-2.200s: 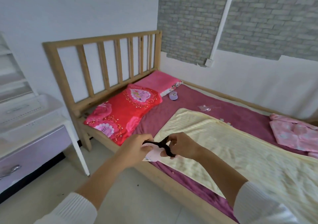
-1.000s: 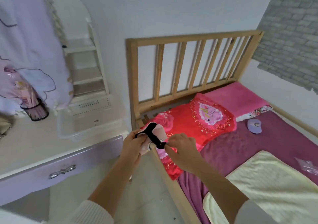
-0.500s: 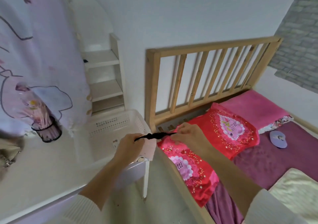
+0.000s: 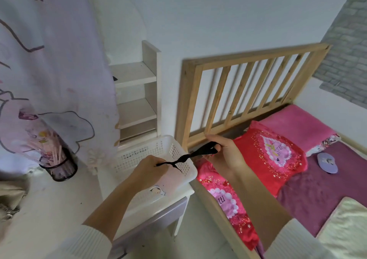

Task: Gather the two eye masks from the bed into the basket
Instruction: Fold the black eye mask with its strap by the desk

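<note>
my left hand (image 4: 147, 171) has its grip pinched shut on one end of a black strap (image 4: 184, 158), and my right hand (image 4: 224, 155) is closed on the other end, so the band runs twisted and fairly taut between them. the strap crosses above the right-hand rim of the white basket (image 4: 174, 151), my left hand over the basket, my right hand outside it toward the headboard (image 4: 244, 93). i cannot clearly see the mask pad itself; a pale printed shape low in the basket, near my left wrist, may be it.

risks as i judge them: if the right hand lets go first, the elastic could snap back and flick the mask out over the basket's rim onto the table (image 4: 49, 199) or down the gap beside the bed. if the strap snags on the perforated wall, it may drag the light basket toward the table edge.

the second eye mask (image 4: 326, 164), lilac, lies on the purple sheet (image 4: 309, 195), far right of the basket, beyond the red pillow (image 4: 270, 155), easy to forget.
</note>
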Motion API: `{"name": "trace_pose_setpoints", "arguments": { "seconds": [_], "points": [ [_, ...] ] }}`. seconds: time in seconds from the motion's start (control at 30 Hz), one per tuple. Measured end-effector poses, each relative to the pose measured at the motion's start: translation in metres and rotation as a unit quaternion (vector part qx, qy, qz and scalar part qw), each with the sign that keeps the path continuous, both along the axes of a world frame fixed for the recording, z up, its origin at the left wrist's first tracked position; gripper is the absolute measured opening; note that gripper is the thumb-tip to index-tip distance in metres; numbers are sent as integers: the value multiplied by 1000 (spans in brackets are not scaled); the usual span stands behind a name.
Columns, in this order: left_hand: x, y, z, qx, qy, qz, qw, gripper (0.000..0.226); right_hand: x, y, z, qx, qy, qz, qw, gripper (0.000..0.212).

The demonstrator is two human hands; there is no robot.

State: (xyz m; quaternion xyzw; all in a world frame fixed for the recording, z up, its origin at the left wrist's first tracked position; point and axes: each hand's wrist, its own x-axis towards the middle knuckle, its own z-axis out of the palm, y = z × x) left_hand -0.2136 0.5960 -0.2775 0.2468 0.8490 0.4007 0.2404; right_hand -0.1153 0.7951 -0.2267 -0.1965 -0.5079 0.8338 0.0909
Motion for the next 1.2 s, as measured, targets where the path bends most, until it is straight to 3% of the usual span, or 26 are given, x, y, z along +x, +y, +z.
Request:
{"name": "trace_pose_setpoints", "arguments": {
  "seconds": [0.1, 0.2, 0.23, 0.3, 0.33, 0.37, 0.43, 0.47, 0.5, 0.57, 0.67, 0.8, 0.93, 1.1, 1.2],
  "points": [
    [-3, 8, 0, -1, -25, -12, 1000, 32, -7, -4, 5, -59, 31, 39, 997, 40],
    [-2, 19, 2, -5, -30, -32, 999, 41, -11, -9, 12, -45, 58, 97, 993, 20],
    [-1, 21, 4, -5, -31, -40, 999, 46, -15, -9, 14, 5, 33, 111, 993, 28],
    [-1, 23, 7, -7, -30, -49, 998, 52, -22, -8, 16, 224, -58, 97, 968, 36],
    [-2, 23, 8, -10, -28, -48, 998, 51, -24, -8, 16, 359, -86, 76, 926, 36],
    [-3, 23, 8, -14, -26, -46, 998, 48, -25, -6, 15, 506, -96, 69, 855, 36],
    [-5, 23, 9, -18, -19, -43, 999, 41, -25, -2, 11, 737, -141, 72, 657, 38],
    [-6, 23, 9, -15, -11, -41, 999, 40, -25, 2, 11, 779, -166, 75, 600, 39],
    [-7, 24, 9, -10, -2, -34, 999, 40, -25, 6, 12, 788, -196, 90, 577, 35],
    [-10, 25, 10, 9, 11, -13, 1000, 38, -23, 16, 13, 737, -238, 179, 606, 26],
    [-9, 33, 13, 64, -22, 31, 997, 32, -18, 24, 12, 581, -226, 331, 708, 30],
    [-1, 49, 18, 145, -78, 84, 983, 30, -13, 26, -3, 479, -225, 340, 777, 35],
    [2, 62, 19, 230, -169, 190, 939, 25, -8, 24, -26, 280, -180, 248, 910, 25],
    [11, 73, 13, 269, -208, 235, 911, 22, -3, 23, -45, 117, -165, 241, 949, 31],
    [13, 77, 11, 305, -243, 248, 887, 16, -5, 18, -55, 14, -150, 173, 973, 17]
  ]
}}
